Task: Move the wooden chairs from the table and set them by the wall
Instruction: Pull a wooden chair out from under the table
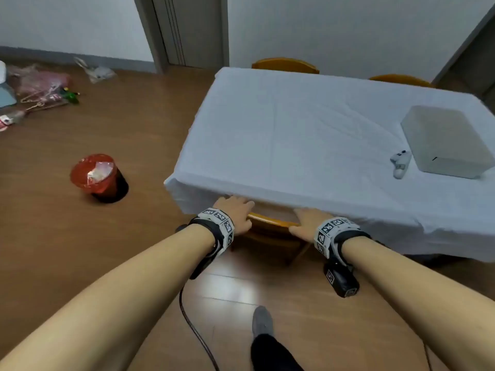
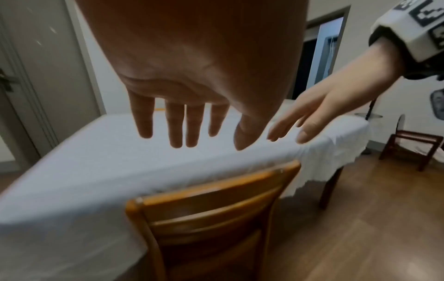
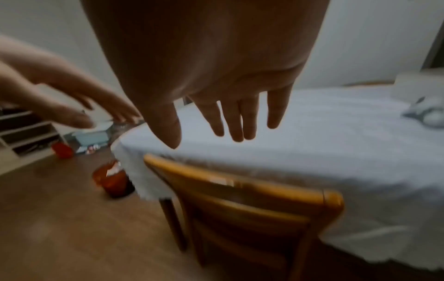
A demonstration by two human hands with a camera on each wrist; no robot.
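Note:
A wooden chair (image 1: pixel 270 223) is pushed in at the near side of the table (image 1: pixel 308 135), its back rail just below the white cloth's edge. My left hand (image 1: pixel 235 212) hovers over the rail's left end with straight fingers, and my right hand (image 1: pixel 308 223) hovers over its right end, also flat. The wrist views show the chair (image 2: pixel 216 209) (image 3: pixel 240 199) below both hands, with a gap between fingers and rail. My left hand (image 2: pixel 192 121) and right hand (image 3: pixel 216 117) hold nothing. Two more chair backs (image 1: pixel 285 65) (image 1: pixel 400 79) show beyond the far table edge by the wall.
A grey box (image 1: pixel 444 140) and a white controller (image 1: pixel 399 162) lie on the table's right side. A red-lined bin (image 1: pixel 99 178) stands on the wood floor left of the table. Bags and clutter (image 1: pixel 40 87) lie at far left. A door (image 1: pixel 195 30) is behind.

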